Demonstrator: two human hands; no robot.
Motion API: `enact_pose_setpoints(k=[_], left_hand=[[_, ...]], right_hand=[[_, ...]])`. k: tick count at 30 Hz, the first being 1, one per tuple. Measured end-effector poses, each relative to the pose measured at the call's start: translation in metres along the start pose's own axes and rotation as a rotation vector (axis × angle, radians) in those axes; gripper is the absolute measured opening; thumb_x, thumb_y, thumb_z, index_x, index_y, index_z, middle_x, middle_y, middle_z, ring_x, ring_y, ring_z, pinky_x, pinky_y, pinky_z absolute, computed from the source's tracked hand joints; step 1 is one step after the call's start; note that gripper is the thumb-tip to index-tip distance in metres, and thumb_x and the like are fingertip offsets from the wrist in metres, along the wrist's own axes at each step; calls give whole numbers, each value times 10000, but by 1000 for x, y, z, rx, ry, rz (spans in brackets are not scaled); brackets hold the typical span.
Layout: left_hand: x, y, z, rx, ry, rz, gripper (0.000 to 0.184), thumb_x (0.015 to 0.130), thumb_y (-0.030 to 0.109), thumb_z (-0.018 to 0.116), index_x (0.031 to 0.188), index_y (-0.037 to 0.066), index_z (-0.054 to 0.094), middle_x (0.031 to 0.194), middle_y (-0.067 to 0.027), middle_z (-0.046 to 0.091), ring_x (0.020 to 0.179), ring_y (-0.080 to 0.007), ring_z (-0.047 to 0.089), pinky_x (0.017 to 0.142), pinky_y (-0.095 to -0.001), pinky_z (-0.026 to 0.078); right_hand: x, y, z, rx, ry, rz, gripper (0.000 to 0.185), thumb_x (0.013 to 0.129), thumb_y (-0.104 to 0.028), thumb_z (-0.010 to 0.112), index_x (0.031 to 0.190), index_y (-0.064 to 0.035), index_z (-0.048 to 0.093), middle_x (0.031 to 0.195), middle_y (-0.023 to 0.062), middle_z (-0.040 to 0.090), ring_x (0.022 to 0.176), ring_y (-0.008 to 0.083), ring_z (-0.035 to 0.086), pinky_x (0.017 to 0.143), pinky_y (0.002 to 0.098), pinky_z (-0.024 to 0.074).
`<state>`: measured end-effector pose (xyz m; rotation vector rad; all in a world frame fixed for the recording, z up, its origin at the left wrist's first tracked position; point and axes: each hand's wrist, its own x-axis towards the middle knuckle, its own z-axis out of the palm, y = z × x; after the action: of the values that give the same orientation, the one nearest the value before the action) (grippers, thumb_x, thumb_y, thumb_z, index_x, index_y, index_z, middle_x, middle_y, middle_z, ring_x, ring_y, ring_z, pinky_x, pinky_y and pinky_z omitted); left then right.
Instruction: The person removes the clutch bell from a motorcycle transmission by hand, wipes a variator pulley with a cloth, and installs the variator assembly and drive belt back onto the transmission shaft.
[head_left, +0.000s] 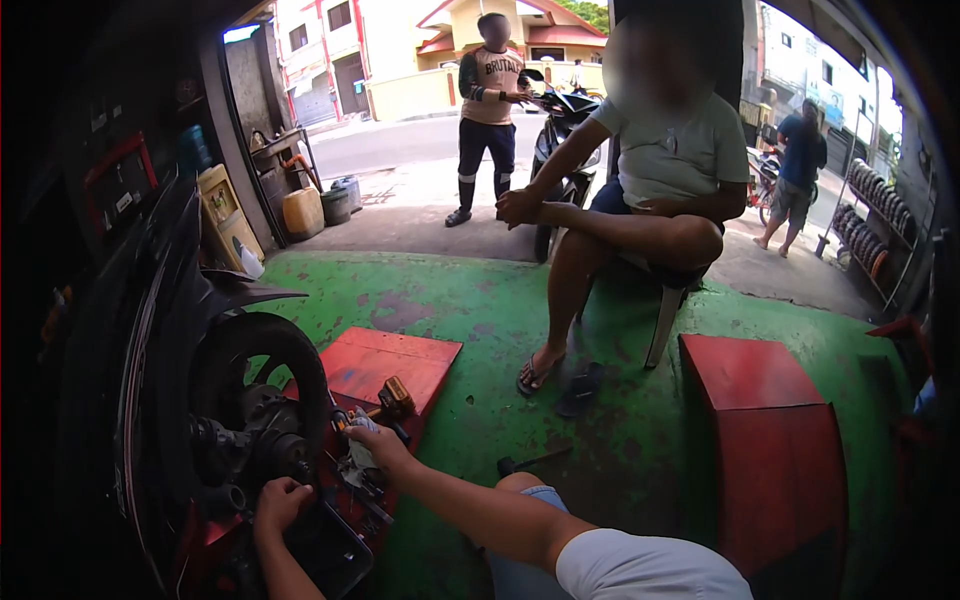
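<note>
My left hand point(283, 503) is at the lower left with its fingers curled together, close to the hub point(283, 452) of a motorcycle's wheel. Anything pinched in those fingers is too small to make out. Farther forward, my right hand point(378, 446) is closed beside the tyre point(318, 385), above the tools on a red ramp point(395, 357). A pale item and an orange-and-dark tool end point(342, 420) show at its fingertips, too small to name. A yellow-and-black power tool point(397, 396) lies just past this hand. Below, between my hands, is a dark tray point(340, 555).
A person point(670, 150) in a pale shirt sits on a chair ahead, near a loose sandal point(580, 388). A hammer-like tool point(530, 461) lies on the green floor point(470, 330). Another red ramp point(770, 460) stands at right. Two people and a parked motorcycle point(568, 140) are outside.
</note>
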<state>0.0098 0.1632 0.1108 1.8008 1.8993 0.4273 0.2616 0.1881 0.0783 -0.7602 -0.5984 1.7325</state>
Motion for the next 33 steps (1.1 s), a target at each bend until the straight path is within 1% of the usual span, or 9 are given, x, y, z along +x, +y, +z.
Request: enact_pose_setpoints(k=[3,4,5,8,11,16,23,27,33], left_hand=[[4,-8,2,-21,-3,-8,287,803,256,739,887,-18,726,758,-140,699,721,-180,666,699,-342,506],[-5,-15,2,-11,-14,-21,287,803,256,739,887,-18,726,758,-140,699,721,-180,666,699,-342,506],[-8,-17,3,7,-23,-19,288,802,258,740,884,-18,726,759,-143,698,720,-185,667,700,-345,506],[5,-1,0,8,34,23,289,800,261,742,879,-17,725,760,-148,698,719,-194,669,702,-350,507],[-2,-1,0,25,28,25,296,798,267,743,866,-20,720,760,-155,697,713,-209,670,703,-357,507],[-5,4,0,-9,-8,-9,304,798,274,741,862,-22,715,759,-162,695,710,-211,668,703,-358,506],[-1,0,-1,-11,8,18,318,802,281,739,862,-30,711,752,-164,690,709,-205,666,700,-358,505],[2,-4,0,21,0,11,337,798,304,736,856,-27,721,774,-169,708,712,-248,689,691,-366,518],[1,6,-3,62,1,-43,329,810,290,737,879,-31,713,782,-181,698,731,-237,681,714,-369,513]], right_hand=[[-8,-8,5,-17,21,28,223,884,-257,676,917,-45,618,727,25,604,581,150,603,541,307,471],[-11,6,4,-5,26,42,223,884,-257,676,917,-45,618,727,25,604,581,150,603,541,307,471],[-8,18,-1,14,23,33,221,886,-257,675,914,-46,615,728,26,605,579,150,602,538,310,471],[15,2,-1,-2,-36,-40,219,890,-257,671,909,-48,610,731,28,605,574,151,600,533,314,472],[6,8,1,28,-34,-17,263,907,-350,642,970,-96,624,740,2,612,587,122,589,517,278,457],[-7,0,3,26,2,47,227,911,-283,659,904,-61,614,743,22,607,607,135,587,563,282,451],[19,19,-9,87,-13,-28,314,957,-390,598,904,-82,625,738,7,601,616,121,577,567,281,438],[24,23,-10,99,16,-20,353,971,-434,556,883,-99,623,721,-3,589,606,120,564,565,288,433],[24,15,-8,124,22,53,442,977,-520,507,857,-111,623,700,-5,584,580,130,553,544,290,422]])
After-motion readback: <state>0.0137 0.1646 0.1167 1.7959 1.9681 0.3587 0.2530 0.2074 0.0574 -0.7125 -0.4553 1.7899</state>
